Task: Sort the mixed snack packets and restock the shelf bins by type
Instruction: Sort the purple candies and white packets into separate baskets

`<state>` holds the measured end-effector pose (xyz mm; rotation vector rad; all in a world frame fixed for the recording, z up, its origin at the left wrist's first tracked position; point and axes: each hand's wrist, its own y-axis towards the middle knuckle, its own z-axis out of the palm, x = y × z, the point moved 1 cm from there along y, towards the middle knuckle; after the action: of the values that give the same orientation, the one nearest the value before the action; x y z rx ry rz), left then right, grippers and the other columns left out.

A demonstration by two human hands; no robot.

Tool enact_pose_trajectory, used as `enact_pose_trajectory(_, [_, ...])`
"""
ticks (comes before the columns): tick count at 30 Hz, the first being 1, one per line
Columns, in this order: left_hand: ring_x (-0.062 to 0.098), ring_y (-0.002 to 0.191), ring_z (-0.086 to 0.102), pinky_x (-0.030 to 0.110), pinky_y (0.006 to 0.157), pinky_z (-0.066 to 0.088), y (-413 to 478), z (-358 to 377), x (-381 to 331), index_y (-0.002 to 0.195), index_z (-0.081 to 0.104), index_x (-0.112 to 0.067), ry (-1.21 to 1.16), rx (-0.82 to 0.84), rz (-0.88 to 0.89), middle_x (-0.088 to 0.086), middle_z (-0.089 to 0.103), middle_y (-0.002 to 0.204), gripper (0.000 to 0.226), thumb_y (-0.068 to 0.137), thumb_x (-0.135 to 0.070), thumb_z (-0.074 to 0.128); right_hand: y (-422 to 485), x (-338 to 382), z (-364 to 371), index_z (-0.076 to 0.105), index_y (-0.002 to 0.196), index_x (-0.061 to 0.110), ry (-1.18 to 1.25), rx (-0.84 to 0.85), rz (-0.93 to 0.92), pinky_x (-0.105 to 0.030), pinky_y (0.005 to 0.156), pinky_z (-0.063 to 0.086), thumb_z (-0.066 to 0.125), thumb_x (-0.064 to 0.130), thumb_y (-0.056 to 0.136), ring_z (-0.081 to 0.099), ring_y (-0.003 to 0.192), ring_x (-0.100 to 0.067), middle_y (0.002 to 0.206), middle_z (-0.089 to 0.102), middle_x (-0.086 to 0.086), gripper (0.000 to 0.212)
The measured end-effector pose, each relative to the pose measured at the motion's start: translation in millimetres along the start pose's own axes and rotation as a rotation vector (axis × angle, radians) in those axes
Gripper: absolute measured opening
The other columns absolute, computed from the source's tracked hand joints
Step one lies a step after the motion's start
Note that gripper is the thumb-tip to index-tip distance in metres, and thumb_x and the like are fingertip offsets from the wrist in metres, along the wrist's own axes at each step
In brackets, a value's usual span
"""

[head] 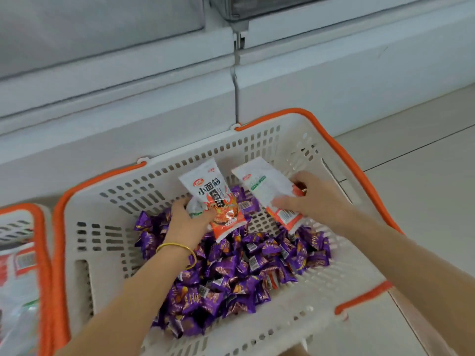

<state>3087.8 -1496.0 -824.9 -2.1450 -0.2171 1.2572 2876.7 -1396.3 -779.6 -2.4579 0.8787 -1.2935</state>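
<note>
Both arms reach into the basket (pixel 295 140); left hand (pixel 186 222) fingers pinch a red-and-white packet (pixel 218 204); right hand (pixel 312 197) fingers grip two packets (pixel 264 186).

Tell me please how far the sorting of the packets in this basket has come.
Partly done. The second basket on the left already holds red-and-white packets. In hand: the left hand grips a red-and-white packet and the right hand grips white packets, over the main basket. Left: the heap of purple sweets lies in it; no shelf bins show.
</note>
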Motion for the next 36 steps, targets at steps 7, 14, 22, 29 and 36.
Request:
enact_pose_trajectory(7, [0.033, 0.116, 0.058, 0.056, 0.092, 0.046, -47.1, 13.1, -13.0, 0.128, 0.055, -0.022, -0.791, 0.670, -0.305, 0.009, 0.062, 0.126, 0.042, 0.088, -0.035, 0.055, -32.6, 26.7, 41.6, 0.053, 0.109, 0.024, 0.093, 0.154, -0.273, -0.020, 0.074, 0.052, 0.066, 0.037, 0.086, 0.061, 0.081, 0.005, 0.093, 0.063, 0.014, 0.029])
enact_pose_trajectory(14, [0.024, 0.087, 0.069, 0.040, 0.064, 0.058, -27.5, -4.7, -1.6, 0.112, 0.057, -0.021, -0.588, 0.255, -0.110, 0.004, 0.070, 0.104, 0.035, 0.080, -0.015, 0.068, 4.8, -20.2, 43.5, 0.047, 0.137, 0.026, -0.130, 0.279, -0.268, -0.034, 0.098, 0.046, 0.058, 0.039, 0.091, 0.058, 0.108, -0.011, 0.122, 0.060, 0.004, 0.049])
enact_pose_trajectory(22, [0.028, 0.095, 0.067, 0.054, 0.088, 0.051, -12.0, -34.3, 27.9, 0.116, 0.057, -0.020, -0.528, 0.176, -0.111, 0.005, 0.070, 0.109, 0.058, 0.060, -0.022, 0.072, 36.2, -92.5, 96.7, 0.060, 0.121, 0.034, -1.226, 0.428, -0.848, -0.058, 0.092, 0.044, 0.052, 0.063, 0.075, 0.049, 0.125, -0.034, 0.137, 0.054, -0.002, 0.055])
enact_pose_trajectory(29, [0.027, 0.097, 0.067, 0.052, 0.085, 0.053, -5.1, -36.0, 29.4, 0.116, 0.057, -0.020, -0.516, 0.183, -0.115, 0.003, 0.070, 0.110, 0.056, 0.062, -0.022, 0.072, 53.8, -82.5, 78.4, 0.065, 0.114, 0.015, -0.913, 0.032, -0.810, -0.049, 0.085, 0.053, 0.076, 0.017, 0.072, 0.060, 0.107, -0.037, 0.125, 0.061, -0.013, 0.043])
enact_pose_trajectory(36, [0.022, 0.086, 0.070, 0.049, 0.078, 0.055, -6.7, -38.8, 29.5, 0.108, 0.060, -0.022, -0.490, 0.197, -0.103, 0.001, 0.072, 0.104, 0.042, 0.068, -0.019, 0.069, 48.2, -107.1, 95.1, 0.072, 0.104, 0.030, -1.128, 0.268, -1.038, -0.042, 0.090, 0.051, 0.031, 0.052, 0.091, 0.059, 0.111, -0.024, 0.119, 0.065, 0.008, 0.048])
